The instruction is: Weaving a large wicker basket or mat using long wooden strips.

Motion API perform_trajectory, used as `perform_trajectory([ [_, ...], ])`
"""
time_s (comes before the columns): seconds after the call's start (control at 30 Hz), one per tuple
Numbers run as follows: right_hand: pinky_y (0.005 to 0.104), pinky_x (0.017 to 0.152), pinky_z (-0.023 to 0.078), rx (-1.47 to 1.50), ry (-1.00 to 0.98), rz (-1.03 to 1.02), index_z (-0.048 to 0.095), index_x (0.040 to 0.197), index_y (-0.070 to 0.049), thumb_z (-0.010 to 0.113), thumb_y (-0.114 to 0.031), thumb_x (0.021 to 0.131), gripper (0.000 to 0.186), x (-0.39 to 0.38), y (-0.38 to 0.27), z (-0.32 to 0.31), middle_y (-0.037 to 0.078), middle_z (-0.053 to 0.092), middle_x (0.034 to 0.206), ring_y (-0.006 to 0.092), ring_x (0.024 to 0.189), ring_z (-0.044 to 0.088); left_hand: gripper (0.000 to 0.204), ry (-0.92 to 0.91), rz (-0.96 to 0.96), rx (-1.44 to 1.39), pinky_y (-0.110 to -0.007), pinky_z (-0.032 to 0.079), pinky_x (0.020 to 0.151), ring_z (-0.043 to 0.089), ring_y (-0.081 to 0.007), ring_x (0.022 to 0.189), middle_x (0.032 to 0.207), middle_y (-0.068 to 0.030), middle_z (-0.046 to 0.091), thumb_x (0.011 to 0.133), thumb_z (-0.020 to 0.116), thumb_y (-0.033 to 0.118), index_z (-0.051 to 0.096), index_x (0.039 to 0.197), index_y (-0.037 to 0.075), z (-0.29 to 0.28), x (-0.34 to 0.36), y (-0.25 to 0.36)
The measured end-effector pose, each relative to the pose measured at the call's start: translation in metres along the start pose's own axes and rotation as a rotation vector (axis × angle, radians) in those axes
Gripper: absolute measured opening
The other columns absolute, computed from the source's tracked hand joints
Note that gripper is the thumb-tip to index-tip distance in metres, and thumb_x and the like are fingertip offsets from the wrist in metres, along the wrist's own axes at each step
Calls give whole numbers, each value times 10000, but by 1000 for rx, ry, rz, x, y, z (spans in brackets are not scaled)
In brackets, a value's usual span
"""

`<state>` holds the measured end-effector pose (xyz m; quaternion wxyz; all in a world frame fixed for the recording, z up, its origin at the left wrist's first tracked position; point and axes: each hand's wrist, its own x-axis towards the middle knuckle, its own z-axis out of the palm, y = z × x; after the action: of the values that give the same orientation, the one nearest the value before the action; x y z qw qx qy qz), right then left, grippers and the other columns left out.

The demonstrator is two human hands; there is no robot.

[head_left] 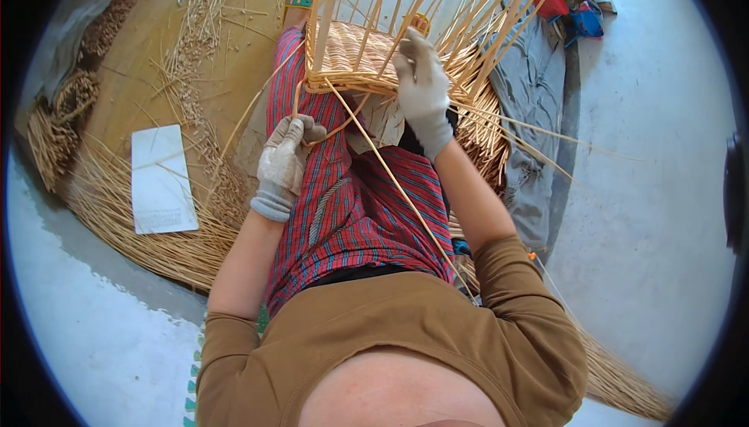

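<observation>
A partly woven wicker basket (351, 46) stands over my knees, its upright stakes rising from the woven base and wall. Beside its near left corner, my left hand (285, 158), in a pale work glove, is closed on a thin wicker strand (296, 99) that bends down from the basket's edge. My gloved right hand (425, 87) is at the near right corner, next to the stakes, its fingers extended and slightly blurred; I see nothing gripped in it. A long loose strand (382, 163) runs from the near edge across my lap.
Bundled wicker rods (140, 224) lie at the left under a white rectangular sheet (164, 179). Scraps (195, 60) litter the brown mat. More rods (488, 142) lie at the right beside a grey cloth (534, 91). A red container (551, 5) and blue item (587, 23) stand farther back.
</observation>
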<state>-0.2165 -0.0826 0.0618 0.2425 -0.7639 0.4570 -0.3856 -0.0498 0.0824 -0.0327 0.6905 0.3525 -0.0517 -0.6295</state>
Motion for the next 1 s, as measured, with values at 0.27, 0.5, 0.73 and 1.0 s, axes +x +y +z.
perform_trajectory([
  [0.27,435,969,498,-321,-338,-596,718,974,-155,740,-461,801,352,-66,3,5,90,698,981,324,1063,658,251,-100,-63,242,-395,562,894,702,-273,915,765,-83,653,1067,502,227,624,1084,9,40,4,39],
  [0.5,459,740,472,-115,-491,-470,670,914,-78,708,-489,836,420,-44,-50,-50,115,570,735,355,733,590,313,-399,-39,361,-381,562,915,715,-263,969,913,-119,723,1074,491,257,611,1179,-12,105,-22,79],
  [0.73,401,669,497,73,-451,-217,679,797,-58,769,-285,829,246,-57,-37,-103,123,674,770,315,737,662,579,-365,836,1406,-421,467,1050,562,-307,1288,1380,-159,578,853,718,92,512,1394,79,106,23,59],
  [1.0,388,740,553,117,-602,106,693,1017,-64,641,-415,970,359,-95,-64,-135,157,716,844,309,818,719,539,-606,1057,1704,-466,471,813,664,-340,972,1009,-97,681,793,726,202,552,1302,166,148,83,-11],
])
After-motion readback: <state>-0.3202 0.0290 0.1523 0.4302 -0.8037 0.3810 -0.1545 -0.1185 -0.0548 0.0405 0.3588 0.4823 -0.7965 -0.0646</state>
